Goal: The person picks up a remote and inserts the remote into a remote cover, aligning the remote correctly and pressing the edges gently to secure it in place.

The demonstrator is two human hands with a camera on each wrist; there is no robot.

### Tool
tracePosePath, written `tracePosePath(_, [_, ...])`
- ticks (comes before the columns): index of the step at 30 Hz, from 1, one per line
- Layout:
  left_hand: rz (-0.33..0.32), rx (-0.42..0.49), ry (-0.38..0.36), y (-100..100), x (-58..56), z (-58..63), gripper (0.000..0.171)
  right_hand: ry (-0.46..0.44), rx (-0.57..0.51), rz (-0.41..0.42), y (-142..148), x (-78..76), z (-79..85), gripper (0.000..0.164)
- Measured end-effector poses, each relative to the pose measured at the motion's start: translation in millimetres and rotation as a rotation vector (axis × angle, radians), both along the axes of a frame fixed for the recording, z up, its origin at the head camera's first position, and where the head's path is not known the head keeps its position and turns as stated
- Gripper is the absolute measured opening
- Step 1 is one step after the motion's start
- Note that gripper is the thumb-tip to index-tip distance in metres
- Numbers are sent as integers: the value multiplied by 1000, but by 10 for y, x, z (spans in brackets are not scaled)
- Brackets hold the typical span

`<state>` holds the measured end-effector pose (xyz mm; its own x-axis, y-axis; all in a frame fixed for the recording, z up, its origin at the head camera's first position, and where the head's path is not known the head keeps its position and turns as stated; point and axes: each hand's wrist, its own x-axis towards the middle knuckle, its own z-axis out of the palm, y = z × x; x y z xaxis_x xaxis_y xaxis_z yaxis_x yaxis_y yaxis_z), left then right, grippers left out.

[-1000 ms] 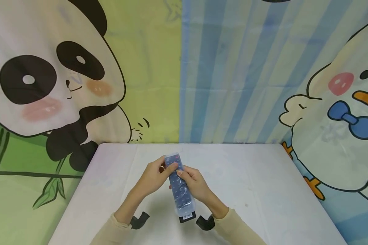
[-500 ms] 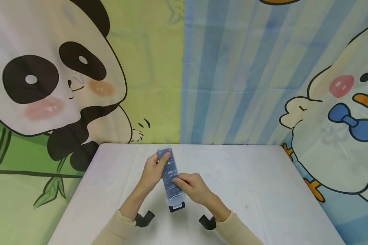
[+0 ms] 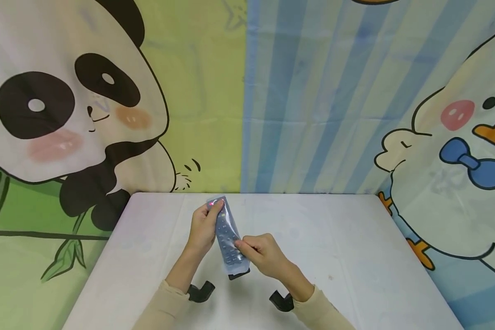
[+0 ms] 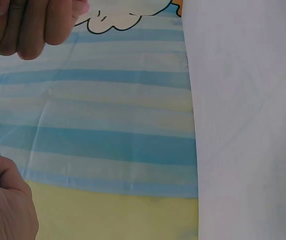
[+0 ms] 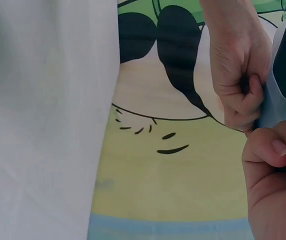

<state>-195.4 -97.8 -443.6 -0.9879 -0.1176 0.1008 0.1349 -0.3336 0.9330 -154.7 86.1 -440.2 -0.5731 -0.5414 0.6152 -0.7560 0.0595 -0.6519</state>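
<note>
The remote [image 3: 227, 229] now shows less black end [image 3: 239, 275] at five o'clock, suggesting tilt or fuller cover by the sleeve [image 3: 236, 268], left hand [image 3: 202, 228] gripping at eleven, right hand [image 3: 267, 255] pinching at four.

1 rmt [image 3: 228, 238], 2 grips [image 3: 202, 228] [image 3: 265, 255]

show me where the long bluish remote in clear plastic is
In the head view, the remote is just left of centre, held above the white table by the left hand near its top and the right hand lower.
</note>
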Motion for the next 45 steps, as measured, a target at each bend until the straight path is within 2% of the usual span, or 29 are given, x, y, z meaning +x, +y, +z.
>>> tracePosePath(2, [-38, -20, 15, 12, 19, -3, 25, -58, 5, 11, 15, 33, 47, 46])
tracePosePath(5, [-127, -100, 46, 15, 64, 0, 33, -150, 35, 31, 55, 13, 42, 43])
tracePosePath(9, [-229, -219, 70, 17, 113, 38, 41, -243, 46, -3, 90, -131, -51, 32])
tracePosePath(12, [-274, -273, 70, 49, 123, 68, 43, -332, 6, 8, 76, -238, -99, 20])
tracePosePath(14, [-263, -313, 83, 79, 127, 73, 42, -372, -24, 21, 61, -286, -118, 21])
tracePosePath(16, [-213, -410, 133, 101, 134, 62, 38, -416, -79, 22, 53, -318, -128, 26])
tracePosePath(19, [-101, -644, 269, 100, 166, 21, 29, -457, -166, -12, 60, -349, -131, 32])
tracePosePath(21, [-74, -766, 383, 92, 193, -10, 29, -496, -218, -18, 68, -363, -125, 36])
tracePosePath(22, [-77, -795, 433, 91, 200, -25, 31, -509, -237, -24, 71, -365, -119, 38])
tracePosePath(23, [-99, -799, 473, 93, 207, -28, 32, -520, -247, -28, 72, -364, -114, 39])
tracePosePath(26, [-180, -731, 547, 108, 218, -23, 34, -561, -283, -66, 56, -336, -98, 42])
tracePosePath(30, [-253, -648, 583, 108, 245, 6, 36, -618, -346, -137, 12, -260, -75, 44])
tracePosePath(33, [-286, -639, 611, 92, 297, 29, 34, -639, -384, -157, -25, -219, -42, 44])
tracePosePath(40, [-264, -697, 727, 68, 473, 18, 33, -707, -416, -123, -77, -172, -4, 47])
tracePosePath(45, [-199, -825, 750, 78, 529, 34, 32, -712, -415, -131, -82, -153, -23, 46])
